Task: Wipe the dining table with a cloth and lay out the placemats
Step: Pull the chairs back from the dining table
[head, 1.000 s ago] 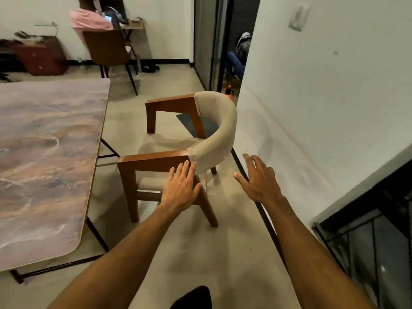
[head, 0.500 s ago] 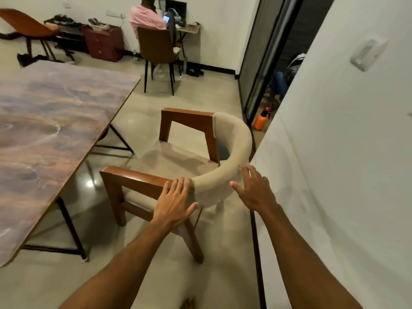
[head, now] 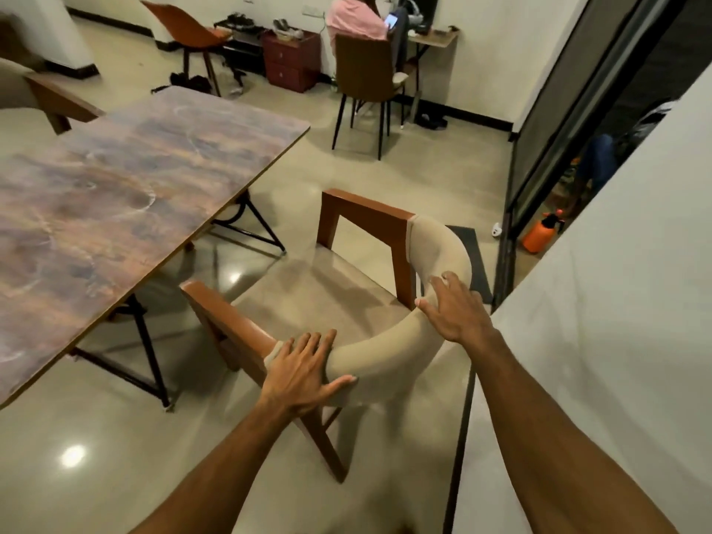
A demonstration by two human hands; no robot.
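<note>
Table at the left, marbled top showing no cloth and no placemat on the part in view; neither item seen elsewhere in frame. Off its right edge, across a strip of glossy floor, armchair with wooden arms and a curved padded back, open front turned toward that edge and well apart from it.

Left hand laid flat at the joint of the near wooden arm and the pad, fingers straight and close together, thumb stretched along the pad's outer face. Pressed on the chair, gripped nothing. Right hand further round the curve of the back, fingers spread wide and draped over the top of the pad, thumb on the inner side. Rested there rather than clamped. White wall close beside the chair on the right.

Judged as a preparatory step: shifting the chair to sort out access along the table's right edge, wiping not yet started, both hands free of any cloth. Could not tell whether meant as a push toward the table or a pull away. Next move likely called for a firmer two-handed hold on the pad, an even slide with legs off the table's black frame and the wall, then a trip for the cloth.
</note>
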